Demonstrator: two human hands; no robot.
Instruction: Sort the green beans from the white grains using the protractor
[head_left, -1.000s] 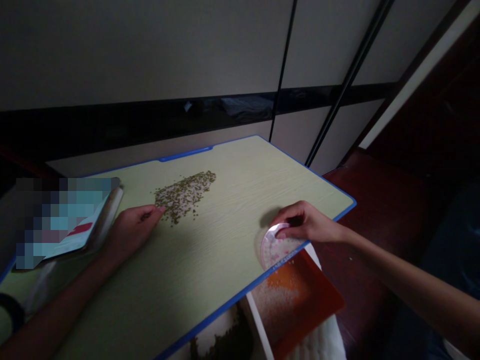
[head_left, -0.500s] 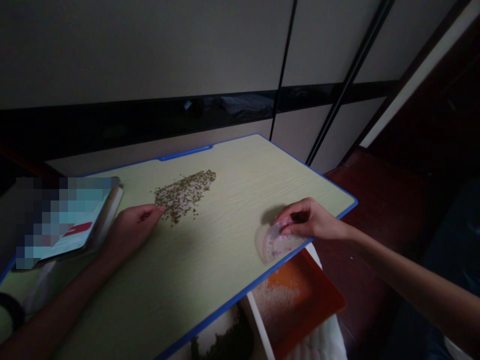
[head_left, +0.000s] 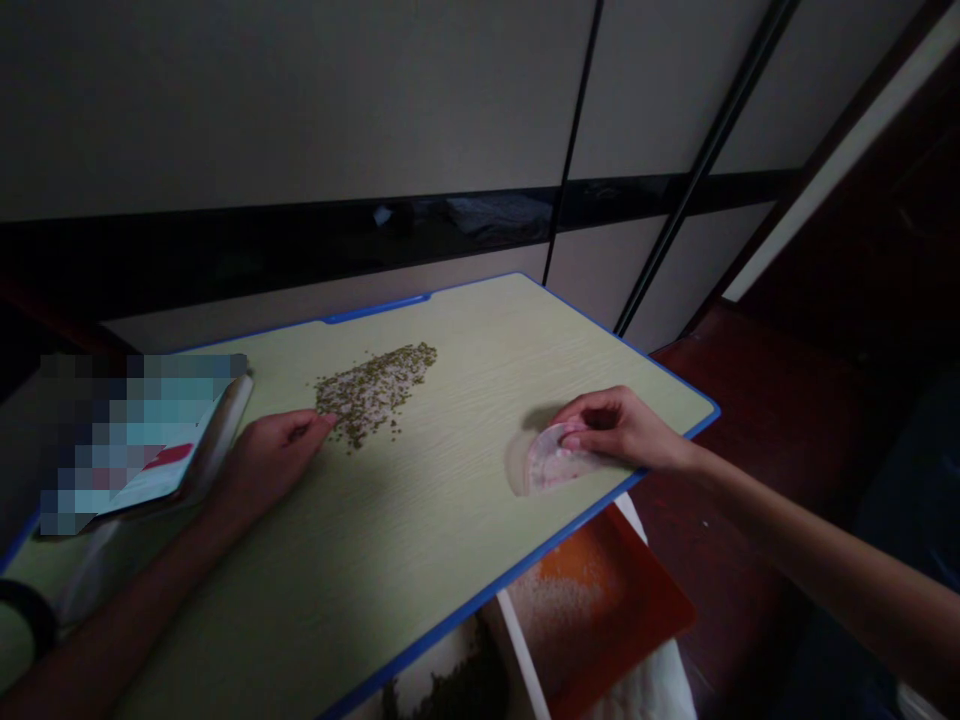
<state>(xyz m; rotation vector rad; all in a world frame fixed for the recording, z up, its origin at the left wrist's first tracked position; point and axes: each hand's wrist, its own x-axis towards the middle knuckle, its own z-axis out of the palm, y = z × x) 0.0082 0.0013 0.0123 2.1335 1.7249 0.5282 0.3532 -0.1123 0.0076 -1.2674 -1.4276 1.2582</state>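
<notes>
My right hand (head_left: pixel 619 430) pinches a clear plastic protractor (head_left: pixel 551 462) with pink markings, tilted just above the table near its right front edge. A mixed pile of small green beans and white rice grains (head_left: pixel 375 390) is spread on the pale table (head_left: pixel 450 500). At the pile's left edge is my left hand (head_left: pixel 281 450), its fingers closed together. Whatever they hold, if anything, is too small to make out.
A phone or tablet (head_left: pixel 161 450) with a lit screen leans at the left. Below the front edge sit an orange tray (head_left: pixel 622 590) holding rice and a container of dark green beans (head_left: pixel 469 685). Cabinet doors (head_left: pixel 300 110) stand behind the blue-rimmed table.
My right hand has shifted the protractor slightly away from the front edge, and its angle has changed a little. My left hand stays beside the pile. The view has moved slightly.
</notes>
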